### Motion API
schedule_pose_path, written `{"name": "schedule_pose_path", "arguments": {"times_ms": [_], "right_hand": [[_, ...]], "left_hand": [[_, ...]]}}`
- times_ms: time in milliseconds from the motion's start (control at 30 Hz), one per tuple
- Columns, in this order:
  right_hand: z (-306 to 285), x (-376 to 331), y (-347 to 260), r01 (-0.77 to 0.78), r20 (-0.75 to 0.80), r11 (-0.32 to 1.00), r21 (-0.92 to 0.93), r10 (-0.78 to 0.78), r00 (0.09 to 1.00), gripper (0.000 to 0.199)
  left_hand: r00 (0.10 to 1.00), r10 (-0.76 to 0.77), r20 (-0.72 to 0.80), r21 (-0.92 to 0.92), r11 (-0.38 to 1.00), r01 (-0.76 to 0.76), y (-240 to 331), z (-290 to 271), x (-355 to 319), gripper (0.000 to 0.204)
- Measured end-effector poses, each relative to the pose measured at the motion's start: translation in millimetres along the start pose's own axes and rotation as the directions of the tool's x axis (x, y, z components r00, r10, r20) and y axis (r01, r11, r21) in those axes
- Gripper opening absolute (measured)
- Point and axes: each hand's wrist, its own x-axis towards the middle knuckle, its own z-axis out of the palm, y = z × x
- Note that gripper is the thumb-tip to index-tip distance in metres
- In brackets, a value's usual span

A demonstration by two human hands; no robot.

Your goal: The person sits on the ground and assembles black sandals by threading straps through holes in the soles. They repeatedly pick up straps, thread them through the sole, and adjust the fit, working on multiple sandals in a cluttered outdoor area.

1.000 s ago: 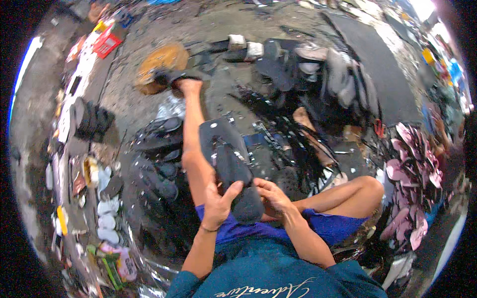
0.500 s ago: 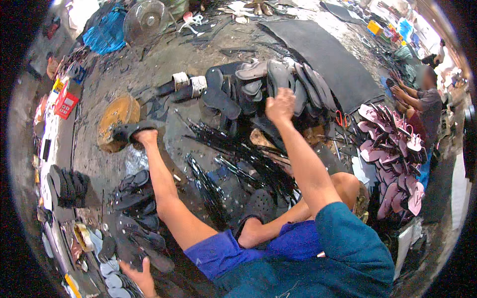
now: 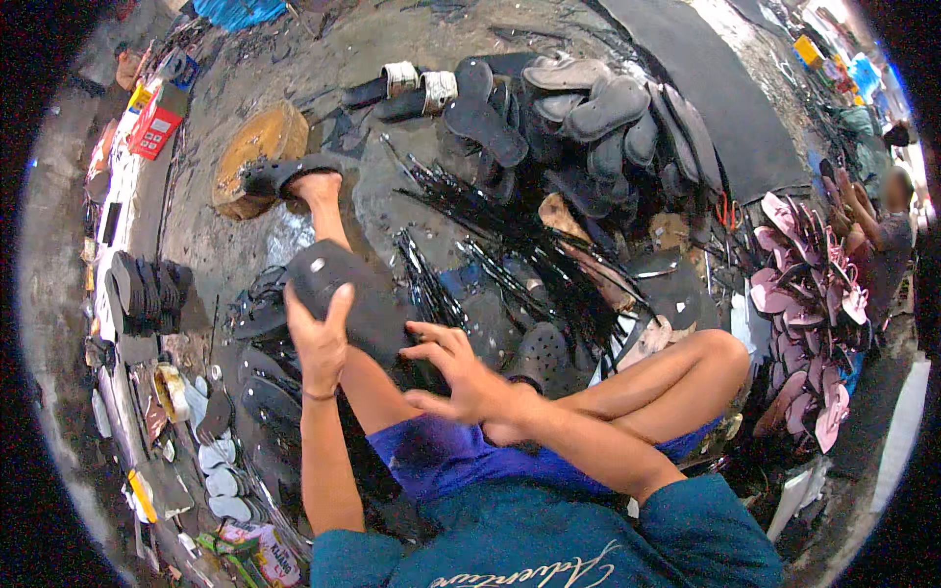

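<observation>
A dark, flat sandal sole [image 3: 345, 286] with a small pale spot near its far end is held up over my outstretched leg. My left hand [image 3: 320, 338] grips it by the left edge, thumb lying across its upper face. My right hand [image 3: 469, 377] is beside the sole's near end with its fingers spread; the fingertips are close to the edge, and whether they touch it I cannot tell. Long, shiny black straps [image 3: 529, 269] lie in loose bunches beyond my hands. Past them is a heap of grey and black soles [image 3: 603, 108].
A round wooden block [image 3: 257, 147] stands under my shod foot. At the right are piled pink sandals [image 3: 784, 284], orange-handled scissors [image 3: 727, 211] and a seated person [image 3: 877, 235]. Stacked black soles [image 3: 142, 292] line the left, with black footwear [image 3: 270, 392] nearer me.
My right hand has come back from the heap of soles towards my lap. My left hand, open and low at the left before, has risen and now grips a sole. The view has shifted.
</observation>
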Motion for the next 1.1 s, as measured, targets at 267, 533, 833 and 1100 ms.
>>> {"name": "schedule_pose_path", "arguments": {"times_ms": [267, 533, 833, 1100], "right_hand": [[-70.5, 8.2, 178.6, -0.446, -0.024, 0.57, -0.69, 0.597, 0.802, 0.025], [-113.6, 16.4, 171.3, -0.688, -0.126, 0.695, -0.209, 0.679, 0.724, 0.03], [-58.7, 54.7, 74.3, -0.596, 0.486, 0.793, 0.123, 0.476, 0.733, 0.031], [43.5, 63.5, 201.3, -0.584, -0.046, 0.724, -0.368, 0.613, 0.789, 0.03]], "left_hand": [[0.931, -0.211, -0.298, 0.518, 0.784, 0.343, -21.7, -34.5, -190.9, 0.09], [0.955, -0.282, 0.094, 0.15, 0.952, 0.267, -12.2, 35.5, -94.5, 0.037], [0.977, -0.215, 0.004, -0.404, 0.893, 0.199, -46.9, 59.1, -4.9, 0.034], [0.948, 0.042, -0.315, -0.177, 0.979, -0.103, 9.5, 3.8, -28.5, 0.036]]}}
